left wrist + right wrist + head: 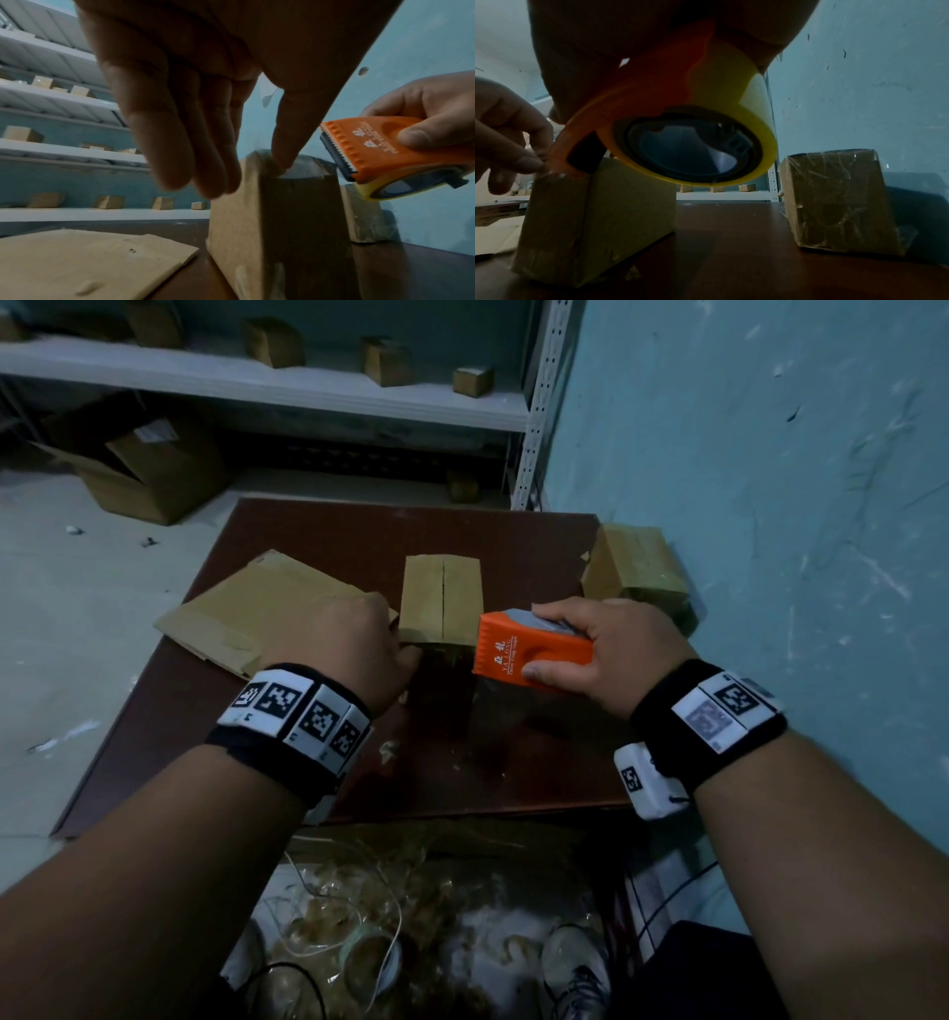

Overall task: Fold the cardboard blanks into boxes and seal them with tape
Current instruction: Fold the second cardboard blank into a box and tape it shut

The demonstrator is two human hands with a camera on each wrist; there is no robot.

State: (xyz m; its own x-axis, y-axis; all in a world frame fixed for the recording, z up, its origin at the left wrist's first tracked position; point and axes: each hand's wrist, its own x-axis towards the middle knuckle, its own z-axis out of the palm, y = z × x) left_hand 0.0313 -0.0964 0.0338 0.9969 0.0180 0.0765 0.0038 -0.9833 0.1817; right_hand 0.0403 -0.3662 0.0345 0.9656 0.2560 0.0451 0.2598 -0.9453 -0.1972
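Observation:
A folded cardboard box (441, 603) stands upright in the middle of the brown table (334, 531), its top flaps meeting at a centre seam. My left hand (349, 639) is at its near left corner. In the left wrist view the thumb (282, 160) presses clear tape (306, 168) onto the box's (239, 223) top edge, and the fingers hang straight beside it. My right hand (539, 640) grips an orange tape dispenser (529, 654) at the box's near right corner. Its toothed blade (339, 158) and yellow roll (731, 81) hang just above the box (590, 213).
Flat cardboard blanks (246, 613) lie on the table's left side. A taped box (637, 572) sits at the right edge against the blue wall (770, 505). Behind stand a shelf (308, 387) with small boxes and an open carton (149, 464) on the floor. Tape scraps (385, 916) lie below.

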